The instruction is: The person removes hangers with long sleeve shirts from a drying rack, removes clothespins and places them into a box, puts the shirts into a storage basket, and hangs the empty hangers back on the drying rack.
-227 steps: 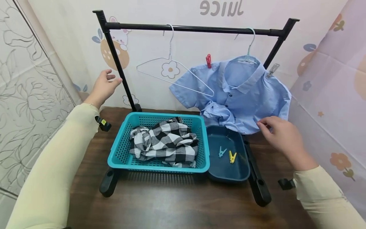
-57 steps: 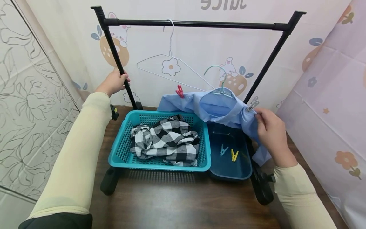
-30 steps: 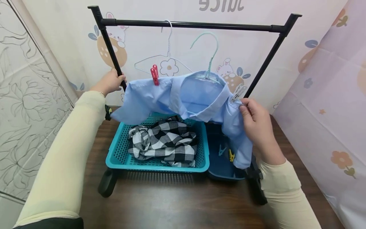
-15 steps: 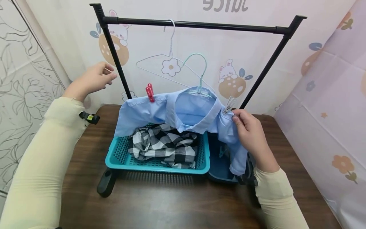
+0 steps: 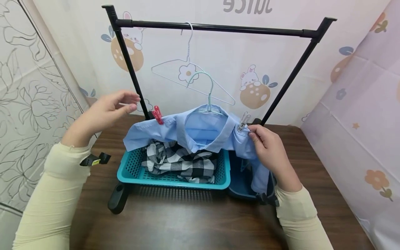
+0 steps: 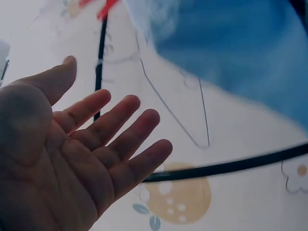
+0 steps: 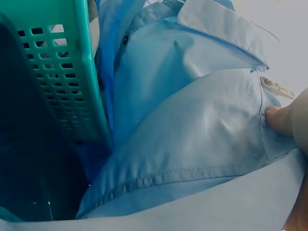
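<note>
My right hand [image 5: 270, 149] pinches the shoulder of a light blue short-sleeved shirt [image 5: 140, 133], thumb on the cloth right beside a clear clothespin [image 5: 243, 121]. A pale green wire hanger [image 5: 209, 93] sits inside the shirt's collar, its hook off the rack. On the other shoulder a red clothespin [image 5: 157, 115] is clipped. Left of that pin, my left hand [image 5: 104, 113] holds nothing; the left wrist view shows its palm and spread, slightly bent fingers [image 6: 122, 115]. In the right wrist view the sleeve [image 7: 192, 120] hangs beside the basket wall.
A black rack's bar [image 5: 250, 30] spans the back, with a bare white hanger [image 5: 189, 41] on it. Below the shirt stands a turquoise basket [image 5: 172, 184] with a black-and-white checked garment [image 5: 181, 163]. A dark blue tray [image 5: 237, 185] stands to its right, partly covered by the sleeve.
The shirt and its hanger came off the rack bar and moved left and down, over the basket. My left hand held the rack's left post, let go and moved down toward the shirt.
</note>
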### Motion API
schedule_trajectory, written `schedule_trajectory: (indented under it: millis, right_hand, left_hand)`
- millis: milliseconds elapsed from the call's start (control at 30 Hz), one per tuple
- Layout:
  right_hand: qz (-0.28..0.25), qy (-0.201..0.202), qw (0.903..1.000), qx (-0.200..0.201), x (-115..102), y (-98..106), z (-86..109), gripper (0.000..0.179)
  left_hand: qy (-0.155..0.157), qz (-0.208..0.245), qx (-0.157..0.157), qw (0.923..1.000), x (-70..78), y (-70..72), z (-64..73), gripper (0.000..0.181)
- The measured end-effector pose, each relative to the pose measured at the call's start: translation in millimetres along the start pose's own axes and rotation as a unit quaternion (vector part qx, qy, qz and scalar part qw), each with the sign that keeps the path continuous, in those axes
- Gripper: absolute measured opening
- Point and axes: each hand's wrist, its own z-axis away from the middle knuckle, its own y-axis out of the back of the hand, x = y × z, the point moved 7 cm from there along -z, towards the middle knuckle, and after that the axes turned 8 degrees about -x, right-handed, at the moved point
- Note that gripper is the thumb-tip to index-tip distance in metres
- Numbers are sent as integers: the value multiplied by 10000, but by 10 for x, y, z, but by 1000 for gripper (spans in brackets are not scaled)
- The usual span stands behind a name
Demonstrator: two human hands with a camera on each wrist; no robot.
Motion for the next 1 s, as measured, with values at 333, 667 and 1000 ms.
schedule_trajectory:
  millis: [333, 667, 1000]
  right_hand:
    - [-9, 97, 9999, 25, -4, -38, 35, 16]
    - [-26, 178, 9998, 3, -12, -57, 12, 16]
    - [-325, 230, 9988, -298, 1, -63, 42, 18]
  left_hand:
    - [-237, -228, -137, 9994, 118, -527, 67, 44]
    - [31, -144, 523, 9985, 149, -664, 136, 27]
    - [119, 341, 1389, 9897, 126, -641, 168, 24]
